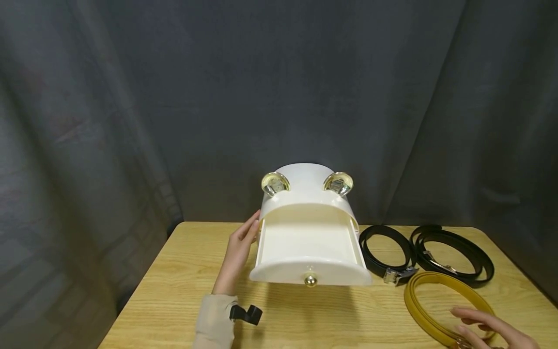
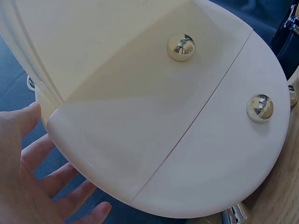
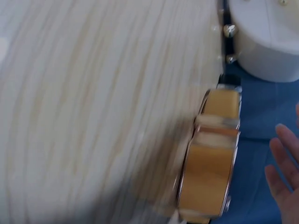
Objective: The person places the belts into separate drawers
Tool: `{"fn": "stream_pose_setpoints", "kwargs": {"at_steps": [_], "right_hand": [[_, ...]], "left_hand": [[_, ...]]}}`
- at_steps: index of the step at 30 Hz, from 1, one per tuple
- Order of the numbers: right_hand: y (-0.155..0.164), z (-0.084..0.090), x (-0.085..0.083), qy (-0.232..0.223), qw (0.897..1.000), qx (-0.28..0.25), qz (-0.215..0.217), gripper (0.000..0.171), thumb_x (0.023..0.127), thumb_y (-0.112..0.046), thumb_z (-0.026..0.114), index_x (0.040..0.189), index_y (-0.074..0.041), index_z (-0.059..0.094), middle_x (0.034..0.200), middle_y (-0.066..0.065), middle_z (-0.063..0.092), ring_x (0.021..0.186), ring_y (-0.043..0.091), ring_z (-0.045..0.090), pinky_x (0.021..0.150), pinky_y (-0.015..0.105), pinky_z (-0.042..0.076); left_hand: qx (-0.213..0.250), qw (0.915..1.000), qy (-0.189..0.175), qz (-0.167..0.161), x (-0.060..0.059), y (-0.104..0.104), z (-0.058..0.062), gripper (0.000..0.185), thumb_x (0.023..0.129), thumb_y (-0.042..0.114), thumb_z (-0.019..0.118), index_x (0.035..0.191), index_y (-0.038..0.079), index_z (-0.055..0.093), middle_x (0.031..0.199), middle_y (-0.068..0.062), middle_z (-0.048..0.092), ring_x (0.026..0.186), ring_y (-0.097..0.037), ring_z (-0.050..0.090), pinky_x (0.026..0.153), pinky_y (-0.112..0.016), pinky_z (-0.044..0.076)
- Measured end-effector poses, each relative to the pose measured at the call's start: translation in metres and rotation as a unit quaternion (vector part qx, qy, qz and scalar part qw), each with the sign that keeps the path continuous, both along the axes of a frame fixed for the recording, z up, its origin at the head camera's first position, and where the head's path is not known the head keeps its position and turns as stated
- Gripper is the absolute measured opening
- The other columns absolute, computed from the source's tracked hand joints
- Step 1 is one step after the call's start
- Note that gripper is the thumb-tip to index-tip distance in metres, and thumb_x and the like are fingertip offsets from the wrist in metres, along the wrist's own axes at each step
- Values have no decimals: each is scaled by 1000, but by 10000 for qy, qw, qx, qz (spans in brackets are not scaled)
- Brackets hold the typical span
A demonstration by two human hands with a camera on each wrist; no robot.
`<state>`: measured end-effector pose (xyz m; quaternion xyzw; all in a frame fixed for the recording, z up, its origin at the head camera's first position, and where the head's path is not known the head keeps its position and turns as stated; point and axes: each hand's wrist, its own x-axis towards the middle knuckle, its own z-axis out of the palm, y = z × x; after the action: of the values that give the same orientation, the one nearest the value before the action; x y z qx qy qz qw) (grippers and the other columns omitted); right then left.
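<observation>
Fingers (image 1: 250, 231) of the left hand (image 1: 237, 256) lie straight against the left side of a white drawer box (image 1: 307, 194) standing mid-table, its drawer (image 1: 308, 252) pulled out toward the near edge. Right hand (image 1: 488, 329) hovers open, fingers spread, over a yellow belt (image 1: 418, 303) coiled at the near right, seemingly just short of touching it. Two black belts (image 1: 453, 252) lie coiled beyond on the wooden table (image 1: 174, 291).

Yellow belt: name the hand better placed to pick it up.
Right. The right hand hovers open over the yellow belt, while the left hand rests against the white drawer box.
</observation>
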<state>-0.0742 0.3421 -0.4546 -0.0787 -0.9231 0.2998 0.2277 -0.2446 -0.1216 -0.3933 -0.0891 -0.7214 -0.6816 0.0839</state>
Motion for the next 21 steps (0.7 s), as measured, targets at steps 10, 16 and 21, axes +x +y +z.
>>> {"fn": "stream_pose_setpoints", "kwargs": {"at_steps": [10, 16, 21], "right_hand": [[24, -21, 1, -212, 9997, 134, -62, 26, 86, -24, 80, 103, -6, 74, 100, 17, 70, 74, -13, 46, 55, 12, 38], [27, -28, 1, -77, 9999, 5, -118, 25, 83, -21, 83, 103, -9, 75, 97, 10, 67, 71, -7, 50, 53, 15, 43], [31, -33, 0, 206, 9995, 220, 75, 25, 78, -15, 86, 100, -12, 75, 87, 2, 64, 65, 1, 50, 52, 15, 40]], "left_hand": [[15, 10000, 2, -4, 0, 0, -1, 46, 105, 35, 51, 146, 14, 52, 148, -7, 48, 132, -29, 49, 107, -56, 39], [31, 10000, 3, 7, -1, 0, -1, 45, 105, 35, 51, 145, 15, 52, 148, -7, 49, 131, -29, 49, 106, -56, 39], [38, 10000, 5, 15, -1, 0, -2, 46, 105, 35, 51, 145, 14, 52, 148, -7, 49, 131, -30, 50, 106, -56, 39]]}}
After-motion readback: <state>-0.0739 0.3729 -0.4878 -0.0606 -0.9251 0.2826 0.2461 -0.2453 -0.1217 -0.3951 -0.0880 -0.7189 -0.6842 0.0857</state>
